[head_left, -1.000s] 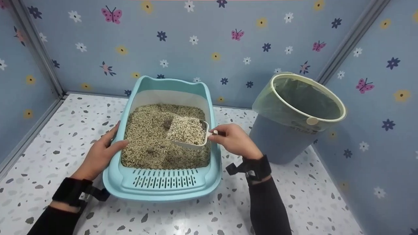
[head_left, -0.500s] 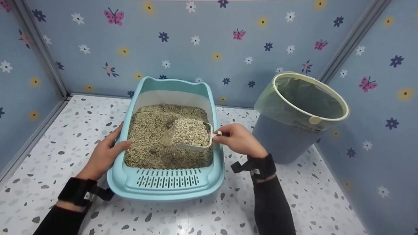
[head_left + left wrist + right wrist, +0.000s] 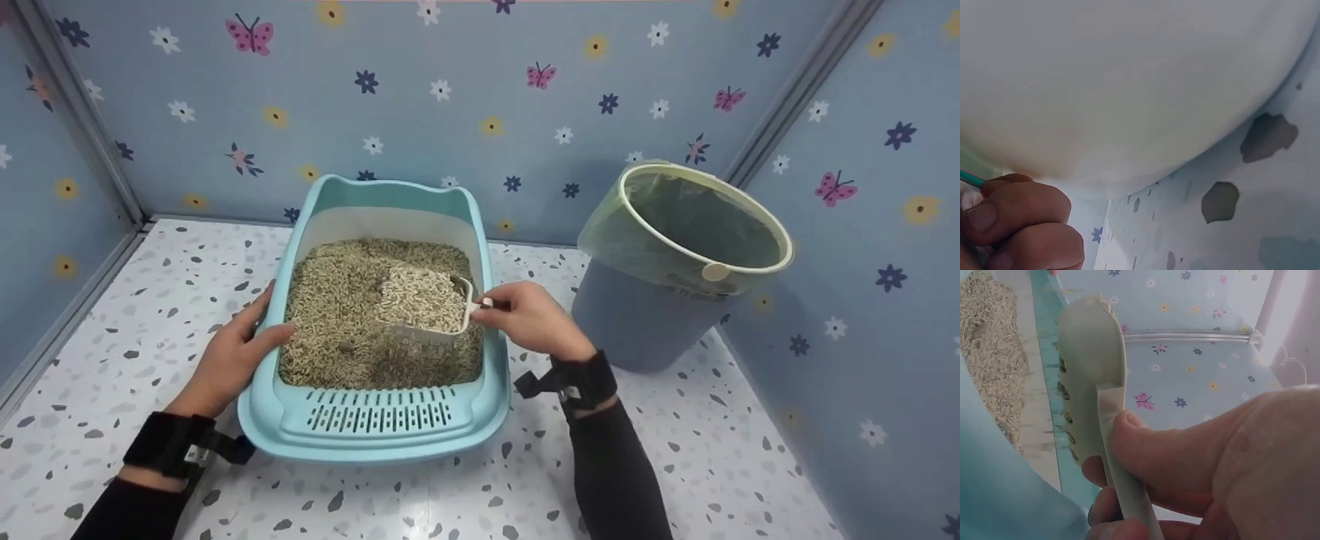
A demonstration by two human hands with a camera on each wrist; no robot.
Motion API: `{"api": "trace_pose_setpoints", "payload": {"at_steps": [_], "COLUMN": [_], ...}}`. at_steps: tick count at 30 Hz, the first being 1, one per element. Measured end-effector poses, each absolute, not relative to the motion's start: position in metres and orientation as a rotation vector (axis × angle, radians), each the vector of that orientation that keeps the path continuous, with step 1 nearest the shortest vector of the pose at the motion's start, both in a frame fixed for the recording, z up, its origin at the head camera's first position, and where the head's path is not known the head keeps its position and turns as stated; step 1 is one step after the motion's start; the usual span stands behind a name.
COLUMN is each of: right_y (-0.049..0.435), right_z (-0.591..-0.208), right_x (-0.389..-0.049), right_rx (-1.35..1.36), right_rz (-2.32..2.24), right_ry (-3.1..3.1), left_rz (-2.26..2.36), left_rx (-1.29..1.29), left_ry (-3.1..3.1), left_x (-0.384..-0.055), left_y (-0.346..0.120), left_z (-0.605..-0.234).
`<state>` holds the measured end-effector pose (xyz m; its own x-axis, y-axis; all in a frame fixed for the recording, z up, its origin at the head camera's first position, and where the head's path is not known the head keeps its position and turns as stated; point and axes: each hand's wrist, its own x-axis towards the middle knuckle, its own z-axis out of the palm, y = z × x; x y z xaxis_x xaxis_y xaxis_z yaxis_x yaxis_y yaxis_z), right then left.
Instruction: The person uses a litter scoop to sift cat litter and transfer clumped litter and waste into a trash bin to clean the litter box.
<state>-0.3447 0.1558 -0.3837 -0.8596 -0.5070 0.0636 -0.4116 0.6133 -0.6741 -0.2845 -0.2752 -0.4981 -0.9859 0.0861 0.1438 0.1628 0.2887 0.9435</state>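
Observation:
A blue litter box (image 3: 375, 446) with a slotted front ledge holds tan pellet litter (image 3: 322, 307). My left hand (image 3: 229, 360) grips its left rim, thumb over the inside and fingers outside; the left wrist view shows the curled fingers (image 3: 1033, 208) beside the box's pale outer wall (image 3: 1106, 95). Over the litter, toward the right side, my right hand (image 3: 532, 319) holds a pale slotted litter scoop (image 3: 1092, 354) by its handle. Pellets (image 3: 422, 298) heap the scoop, and some fall below it. A dark lump (image 3: 382, 281) shows at its left edge.
A grey-blue bin (image 3: 637, 322) stands right of the litter box, lined with a translucent green bag (image 3: 607, 232) under a cream rim. Patterned blue wall panels (image 3: 420, 112) enclose the back and sides. The speckled white surface (image 3: 465, 502) lies beneath everything.
The scoop shifts slightly right and back left over the litter, with pellets dropping from it. My left hand keeps its grip on the rim. The whole view sways a little.

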Motion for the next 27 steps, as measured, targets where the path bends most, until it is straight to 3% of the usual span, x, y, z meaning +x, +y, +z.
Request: {"api": "trace_pose_setpoints", "payload": {"at_steps": [27], "right_y": [0.161], "right_z": [-0.385], "right_x": [-0.343], "right_rx": [-0.690], "right_rz": [-1.131], "right_ry": [2.781], "left_rz": [-1.808], "left_rx": [-0.215], "left_ry": [-2.492], "left_x": [-0.285], "left_y": [-0.278], "left_z": [-0.502]}}
